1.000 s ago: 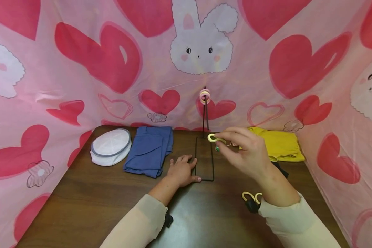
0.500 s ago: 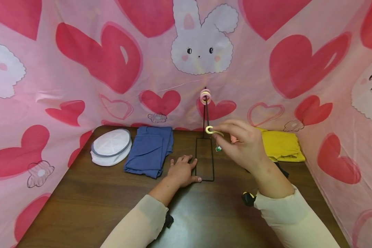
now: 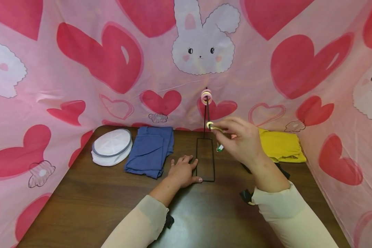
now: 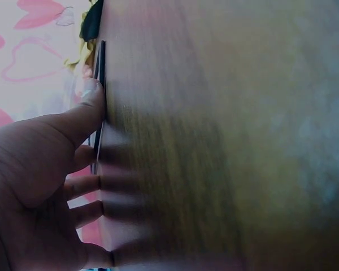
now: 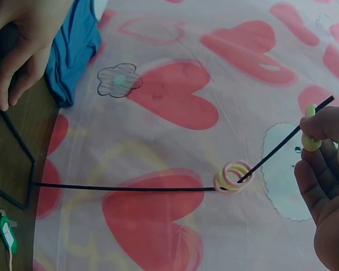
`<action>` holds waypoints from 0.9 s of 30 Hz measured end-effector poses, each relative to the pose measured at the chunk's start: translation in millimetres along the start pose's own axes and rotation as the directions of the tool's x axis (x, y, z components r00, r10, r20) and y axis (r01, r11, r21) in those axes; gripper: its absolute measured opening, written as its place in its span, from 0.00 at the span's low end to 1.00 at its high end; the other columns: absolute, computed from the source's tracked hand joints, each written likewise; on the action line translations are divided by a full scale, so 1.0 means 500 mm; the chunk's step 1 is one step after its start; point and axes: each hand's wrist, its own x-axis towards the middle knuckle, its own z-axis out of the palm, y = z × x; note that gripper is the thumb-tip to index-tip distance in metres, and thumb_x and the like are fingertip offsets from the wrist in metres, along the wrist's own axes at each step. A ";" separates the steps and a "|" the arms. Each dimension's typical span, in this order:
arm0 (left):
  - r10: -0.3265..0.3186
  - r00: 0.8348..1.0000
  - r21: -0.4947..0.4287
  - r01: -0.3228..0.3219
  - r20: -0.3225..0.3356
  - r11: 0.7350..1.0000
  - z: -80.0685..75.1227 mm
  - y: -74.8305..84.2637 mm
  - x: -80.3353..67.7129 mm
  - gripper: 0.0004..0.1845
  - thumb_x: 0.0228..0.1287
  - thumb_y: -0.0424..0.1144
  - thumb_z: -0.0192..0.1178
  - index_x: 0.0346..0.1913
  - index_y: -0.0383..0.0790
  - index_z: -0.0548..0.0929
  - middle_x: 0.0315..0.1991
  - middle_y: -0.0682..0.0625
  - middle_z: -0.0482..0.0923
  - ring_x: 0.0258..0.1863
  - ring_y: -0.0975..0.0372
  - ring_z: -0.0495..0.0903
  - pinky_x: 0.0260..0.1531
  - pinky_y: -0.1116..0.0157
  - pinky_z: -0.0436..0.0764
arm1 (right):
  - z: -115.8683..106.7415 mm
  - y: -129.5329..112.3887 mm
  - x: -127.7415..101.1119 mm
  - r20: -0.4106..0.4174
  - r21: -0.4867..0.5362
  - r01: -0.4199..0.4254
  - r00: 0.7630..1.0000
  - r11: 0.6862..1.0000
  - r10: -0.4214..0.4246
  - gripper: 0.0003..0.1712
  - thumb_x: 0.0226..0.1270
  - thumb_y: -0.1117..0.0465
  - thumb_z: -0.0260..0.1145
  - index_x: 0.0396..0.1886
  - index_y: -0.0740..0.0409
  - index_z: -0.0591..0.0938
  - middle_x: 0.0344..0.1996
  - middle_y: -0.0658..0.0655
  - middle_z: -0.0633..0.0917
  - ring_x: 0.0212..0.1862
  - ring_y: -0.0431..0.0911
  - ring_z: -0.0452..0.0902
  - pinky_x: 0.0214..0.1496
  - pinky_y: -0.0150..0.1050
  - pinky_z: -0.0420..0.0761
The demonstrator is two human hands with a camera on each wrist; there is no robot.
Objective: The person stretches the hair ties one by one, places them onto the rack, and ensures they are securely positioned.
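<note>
My right hand (image 3: 240, 139) pinches a yellow hair tie (image 3: 209, 124) between thumb and fingers. In the right wrist view the hair tie (image 5: 311, 141) is around the slanted arm (image 5: 277, 151) of a black wire stand, just short of its free end. Several pink and yellow hair ties (image 5: 233, 176) hang farther in, where the arm meets the upright (image 5: 130, 188). Fingers spread, my left hand (image 3: 183, 172) rests on the table at the left side of the stand's rectangular base (image 3: 214, 162). Its thumb (image 4: 90, 110) lies over the base wire in the left wrist view.
Left of the stand lie a folded blue cloth (image 3: 150, 150) and a round white fabric item with grey rim (image 3: 111, 143). A folded yellow cloth (image 3: 282, 144) is at the back right. A small green and white object (image 5: 8, 232) lies beside the base.
My right hand has moved up and slightly left, bringing the yellow hair tie from in front of the stand's arm onto its free end. The left hand has stayed in place.
</note>
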 end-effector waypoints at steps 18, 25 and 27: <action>-0.013 1.000 0.007 0.013 0.013 1.000 0.001 0.004 -0.001 0.46 0.65 0.72 0.59 0.82 0.58 0.61 0.82 0.52 0.54 0.82 0.52 0.50 0.74 0.34 0.52 | 0.050 0.045 0.000 -0.068 -0.006 -0.071 0.995 0.997 0.071 0.09 0.61 0.65 0.75 0.42 0.58 0.92 0.37 0.52 0.90 0.38 0.45 0.84 0.45 0.26 0.80; -0.008 1.000 0.003 0.008 0.014 1.000 0.001 0.004 0.000 0.46 0.67 0.71 0.58 0.82 0.58 0.60 0.83 0.53 0.53 0.82 0.52 0.49 0.73 0.33 0.52 | 0.071 0.062 0.006 -0.109 -0.030 -0.102 0.989 0.994 0.098 0.08 0.63 0.66 0.73 0.42 0.61 0.91 0.37 0.55 0.89 0.37 0.46 0.84 0.46 0.31 0.81; -0.009 1.000 0.003 0.009 0.017 1.000 0.001 0.003 0.000 0.45 0.67 0.70 0.58 0.83 0.58 0.60 0.83 0.53 0.53 0.82 0.52 0.49 0.73 0.33 0.52 | 0.077 0.068 0.008 -0.120 -0.036 -0.113 0.987 0.993 0.107 0.08 0.63 0.66 0.73 0.42 0.61 0.91 0.37 0.56 0.89 0.37 0.46 0.84 0.46 0.33 0.82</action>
